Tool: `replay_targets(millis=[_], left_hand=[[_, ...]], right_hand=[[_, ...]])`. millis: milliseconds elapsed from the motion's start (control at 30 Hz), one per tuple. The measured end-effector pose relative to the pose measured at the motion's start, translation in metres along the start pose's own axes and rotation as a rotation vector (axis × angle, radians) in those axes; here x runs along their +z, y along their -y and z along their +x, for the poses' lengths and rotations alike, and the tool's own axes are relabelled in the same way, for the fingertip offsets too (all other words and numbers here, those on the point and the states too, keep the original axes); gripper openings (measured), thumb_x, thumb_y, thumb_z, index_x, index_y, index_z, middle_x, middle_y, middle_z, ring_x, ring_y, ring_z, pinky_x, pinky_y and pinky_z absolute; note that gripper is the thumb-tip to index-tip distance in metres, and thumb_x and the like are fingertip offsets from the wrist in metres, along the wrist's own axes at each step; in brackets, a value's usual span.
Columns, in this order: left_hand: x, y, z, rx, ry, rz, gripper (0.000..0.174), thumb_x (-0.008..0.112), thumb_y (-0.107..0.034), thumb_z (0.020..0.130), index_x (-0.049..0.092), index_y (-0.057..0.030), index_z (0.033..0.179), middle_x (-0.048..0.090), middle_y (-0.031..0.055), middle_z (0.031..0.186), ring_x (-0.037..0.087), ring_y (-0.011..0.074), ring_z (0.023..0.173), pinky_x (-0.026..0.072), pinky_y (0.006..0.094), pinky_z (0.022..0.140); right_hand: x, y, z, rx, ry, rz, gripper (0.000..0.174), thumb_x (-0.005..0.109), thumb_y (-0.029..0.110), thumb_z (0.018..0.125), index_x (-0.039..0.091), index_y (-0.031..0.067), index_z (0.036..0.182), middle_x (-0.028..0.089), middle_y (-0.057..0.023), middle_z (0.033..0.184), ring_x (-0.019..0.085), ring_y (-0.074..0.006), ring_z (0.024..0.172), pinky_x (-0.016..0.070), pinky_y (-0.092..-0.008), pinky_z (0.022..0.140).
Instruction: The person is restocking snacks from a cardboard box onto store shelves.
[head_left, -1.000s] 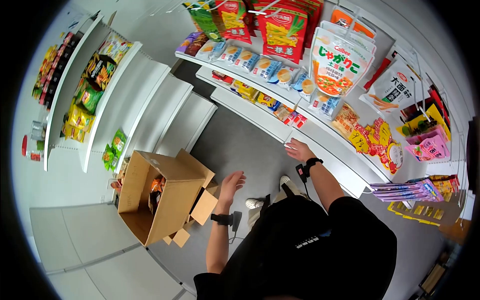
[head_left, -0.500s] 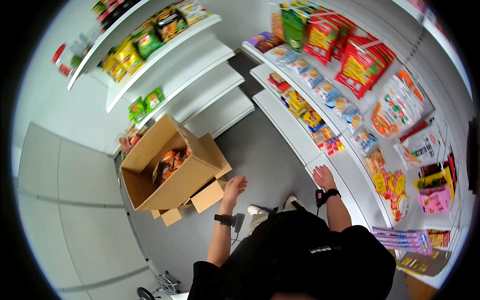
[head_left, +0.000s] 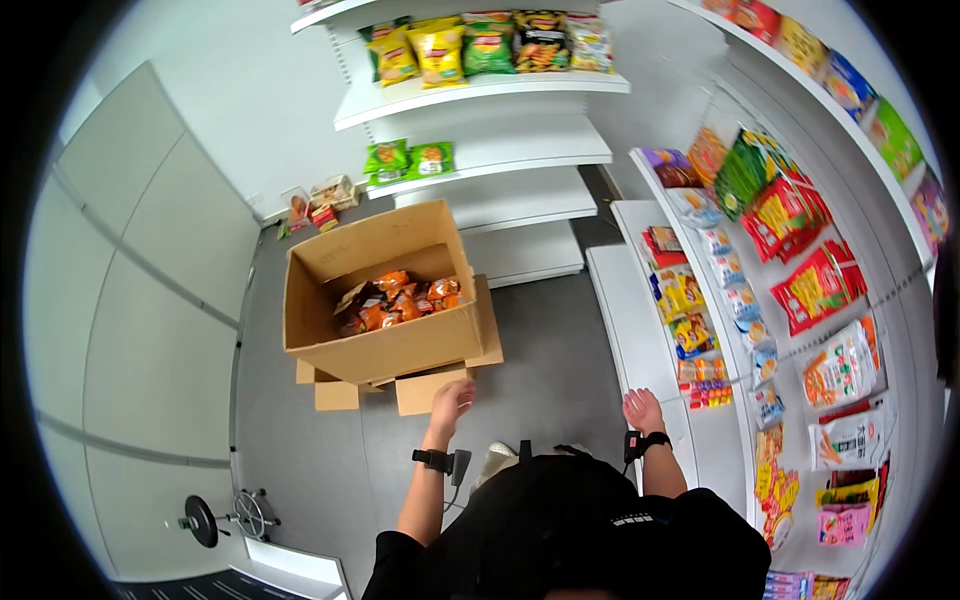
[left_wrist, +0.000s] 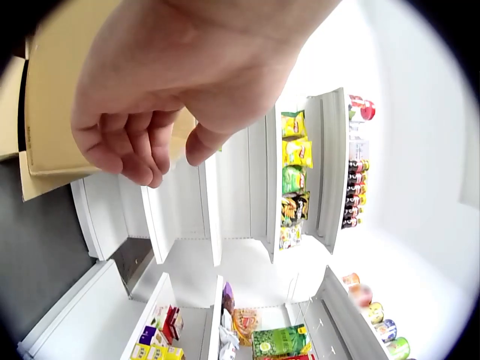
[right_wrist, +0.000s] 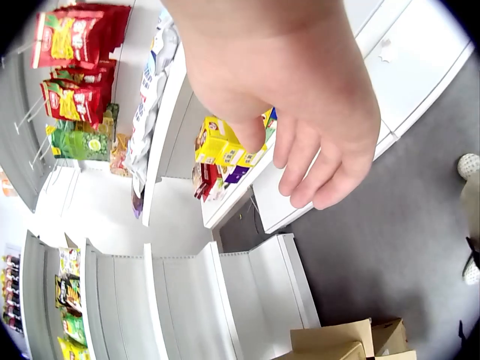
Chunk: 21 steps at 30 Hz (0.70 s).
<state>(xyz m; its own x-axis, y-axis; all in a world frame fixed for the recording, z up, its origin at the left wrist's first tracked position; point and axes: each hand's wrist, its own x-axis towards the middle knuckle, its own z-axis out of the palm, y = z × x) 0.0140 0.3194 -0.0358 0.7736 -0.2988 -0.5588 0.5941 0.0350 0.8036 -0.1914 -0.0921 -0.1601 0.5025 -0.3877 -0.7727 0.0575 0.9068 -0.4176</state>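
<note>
My left hand (head_left: 452,402) hangs loosely curled and holds nothing; in the head view it overlaps the near flap of a large open cardboard box (head_left: 390,345). Inside the box lie several orange snack packets (head_left: 398,300). The left wrist view shows the left hand (left_wrist: 180,82) with relaxed fingers in front of the box's cardboard side (left_wrist: 56,97). My right hand (head_left: 643,408) is also bare of any object, beside the low shelf (head_left: 625,330) on the right. In the right wrist view, the right hand's fingers (right_wrist: 330,169) hang loosely, with yellow packets (right_wrist: 217,142) on a shelf behind them.
White shelves (head_left: 520,150) stand behind the box, with chip bags (head_left: 490,45) up high and green packets (head_left: 408,160) lower down. Snack shelving with red bags (head_left: 790,215) lines the right side. A wheeled base (head_left: 252,514) stands at lower left. Grey floor (head_left: 545,360) lies between box and shelving.
The head view has turned left, so the box and the back shelves now sit more upright and nearer the middle. Both hands remain low, holding nothing, and the packets in the box show more fully.
</note>
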Motion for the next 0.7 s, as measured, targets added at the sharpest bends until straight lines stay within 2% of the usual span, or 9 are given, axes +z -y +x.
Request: replay_targets(millis=[267,567,700], left_hand=[[-0.069,-0.001,0.001,0.016,-0.155,-0.11,0.027,0.053,-0.03,0.083,0.059,-0.009,0.099,0.062,0.0023,0.088,0.056,0.0114,0.08,0.0421,0.0263,0.07],[-0.076,-0.019,0.013,0.031,-0.238,-0.213,0.024,0.053,-0.029,0.084,0.059,-0.0094,0.096,0.062,0.0003,0.085,0.056,0.0089,0.078,0.0419,0.0245,0.069],[-0.071,-0.04,0.027,0.022,-0.306,-0.223,0.023,0.051,-0.028,0.086,0.056,-0.0087,0.097,0.056,-0.0058,0.076,0.053,0.0057,0.074,0.0409,0.0229,0.068]], right_hand=[[0.09,-0.04,0.018,0.09,0.16,-0.116,0.048,0.053,0.03,0.087,0.038,0.0092,0.128,0.045,-0.0083,0.128,0.044,-0.0257,0.117,0.0404,-0.0387,0.092],[0.177,-0.045,0.054,0.168,0.191,-0.244,0.039,0.051,0.027,0.089,0.042,0.0085,0.123,0.05,-0.0069,0.123,0.049,-0.0245,0.111,0.0422,-0.0387,0.091],[0.21,-0.041,0.087,0.209,0.198,-0.24,0.038,0.052,0.026,0.088,0.044,0.0085,0.121,0.051,-0.0081,0.121,0.05,-0.0252,0.109,0.0428,-0.0396,0.09]])
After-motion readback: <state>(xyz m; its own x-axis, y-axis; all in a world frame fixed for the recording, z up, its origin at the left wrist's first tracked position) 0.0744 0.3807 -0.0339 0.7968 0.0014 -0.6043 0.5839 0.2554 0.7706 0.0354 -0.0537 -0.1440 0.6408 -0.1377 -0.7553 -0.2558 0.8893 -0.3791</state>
